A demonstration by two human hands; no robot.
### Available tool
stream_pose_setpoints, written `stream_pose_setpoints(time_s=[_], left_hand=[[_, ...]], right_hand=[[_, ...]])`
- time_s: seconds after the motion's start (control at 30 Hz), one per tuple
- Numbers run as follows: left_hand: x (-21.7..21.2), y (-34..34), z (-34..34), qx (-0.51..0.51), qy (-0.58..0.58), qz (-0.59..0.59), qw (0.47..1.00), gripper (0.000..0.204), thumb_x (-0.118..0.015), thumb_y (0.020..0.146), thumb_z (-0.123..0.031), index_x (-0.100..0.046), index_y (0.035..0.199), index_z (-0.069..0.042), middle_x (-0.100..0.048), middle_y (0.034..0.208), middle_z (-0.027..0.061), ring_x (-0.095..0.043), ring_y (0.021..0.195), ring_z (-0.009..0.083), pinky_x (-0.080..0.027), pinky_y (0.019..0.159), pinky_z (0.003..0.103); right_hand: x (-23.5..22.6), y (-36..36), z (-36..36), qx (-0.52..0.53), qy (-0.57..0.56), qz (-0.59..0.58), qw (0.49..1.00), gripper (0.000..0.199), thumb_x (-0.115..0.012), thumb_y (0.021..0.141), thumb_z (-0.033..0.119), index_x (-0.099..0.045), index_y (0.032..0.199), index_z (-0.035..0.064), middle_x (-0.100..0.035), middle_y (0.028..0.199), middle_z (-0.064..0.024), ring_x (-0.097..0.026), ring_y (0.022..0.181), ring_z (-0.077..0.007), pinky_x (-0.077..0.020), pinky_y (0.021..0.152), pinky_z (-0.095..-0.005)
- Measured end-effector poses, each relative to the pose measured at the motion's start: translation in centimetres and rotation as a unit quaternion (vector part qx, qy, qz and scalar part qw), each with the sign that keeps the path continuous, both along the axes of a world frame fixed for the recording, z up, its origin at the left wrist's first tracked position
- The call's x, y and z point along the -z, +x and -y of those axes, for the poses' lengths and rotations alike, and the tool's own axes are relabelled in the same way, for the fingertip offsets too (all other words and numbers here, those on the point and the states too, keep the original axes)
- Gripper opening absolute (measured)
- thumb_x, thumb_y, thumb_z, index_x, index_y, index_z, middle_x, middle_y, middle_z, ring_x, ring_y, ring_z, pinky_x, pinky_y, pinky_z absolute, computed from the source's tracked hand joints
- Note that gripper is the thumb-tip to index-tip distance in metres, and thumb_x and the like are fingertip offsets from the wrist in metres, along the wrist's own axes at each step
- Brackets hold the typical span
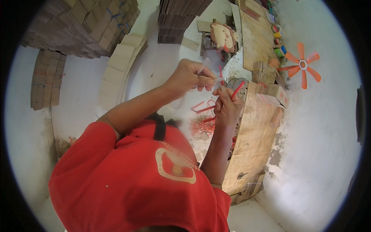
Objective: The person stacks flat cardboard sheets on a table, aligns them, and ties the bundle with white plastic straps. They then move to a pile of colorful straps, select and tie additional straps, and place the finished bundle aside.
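Note:
My left hand (193,76) is closed, with thumb and fingers pinched on a small whitish translucent strip (219,79). Just to its right and slightly nearer, my right hand (228,103) is closed around a red plastic strip (237,89). One end of this strip sticks up above the fist. More red strip (203,110) shows bent to the left of the fist; the fingers hide how the pieces join. The two hands are close together but apart, in front of a wooden workbench.
The wooden workbench (247,154) runs along the right, with scissors (242,176) and a cardboard box (273,94) on it. An orange fan (303,65) stands by the wall. Red scraps (201,125) lie below my hands. Flattened cardboard stacks (179,19) stand beyond, near a cushioned stool (223,36).

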State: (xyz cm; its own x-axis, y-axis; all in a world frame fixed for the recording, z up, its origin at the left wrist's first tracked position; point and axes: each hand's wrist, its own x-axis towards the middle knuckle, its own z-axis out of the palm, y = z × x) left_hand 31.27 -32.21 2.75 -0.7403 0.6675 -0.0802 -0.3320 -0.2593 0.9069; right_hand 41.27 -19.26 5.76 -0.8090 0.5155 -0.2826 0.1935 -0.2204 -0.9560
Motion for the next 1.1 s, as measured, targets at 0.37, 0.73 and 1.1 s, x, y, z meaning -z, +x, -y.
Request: stream_pose_setpoints(time_s=[0.37,0.73,1.1], left_hand=[[0.0,0.0,-1.0,-0.046,0.021,0.031,0.998,0.019,-0.073,0.078,-0.01,-0.07,0.09,0.004,-0.062,0.065,0.0041,-0.047,0.052,0.0052,-0.035,0.047,0.02],[-0.1,-1.3,-0.9,-0.1,-0.058,-0.077,0.99,0.015,-0.074,0.077,-0.012,-0.068,0.076,0.001,-0.058,0.061,0.0016,-0.041,0.049,0.004,-0.028,0.044,0.019],[-2.0,-0.4,-2.0,0.034,-0.039,0.018,0.998,0.011,-0.076,0.071,-0.006,-0.067,0.072,0.0,-0.059,0.061,0.004,-0.04,0.047,0.0035,-0.025,0.042,0.019]], right_hand=[[0.7,0.5,-0.3,-0.045,0.069,0.02,0.996,0.018,-0.064,0.087,0.014,-0.065,0.076,-0.0008,-0.04,0.05,0.0062,-0.028,0.038,-0.0013,-0.0176,0.037,-0.0187],[0.4,2.2,-1.9,-0.115,0.356,-0.177,0.91,0.017,-0.065,0.079,-0.006,-0.069,0.094,-0.0002,-0.059,0.072,-0.0009,-0.053,0.065,-0.007,-0.0405,0.057,-0.0181],[-0.6,0.0,-2.0,-0.002,0.234,-0.265,0.935,0.012,-0.068,0.078,-0.004,-0.07,0.09,-0.0005,-0.061,0.076,-0.0006,-0.051,0.068,-0.0075,-0.0395,0.061,-0.0194]])
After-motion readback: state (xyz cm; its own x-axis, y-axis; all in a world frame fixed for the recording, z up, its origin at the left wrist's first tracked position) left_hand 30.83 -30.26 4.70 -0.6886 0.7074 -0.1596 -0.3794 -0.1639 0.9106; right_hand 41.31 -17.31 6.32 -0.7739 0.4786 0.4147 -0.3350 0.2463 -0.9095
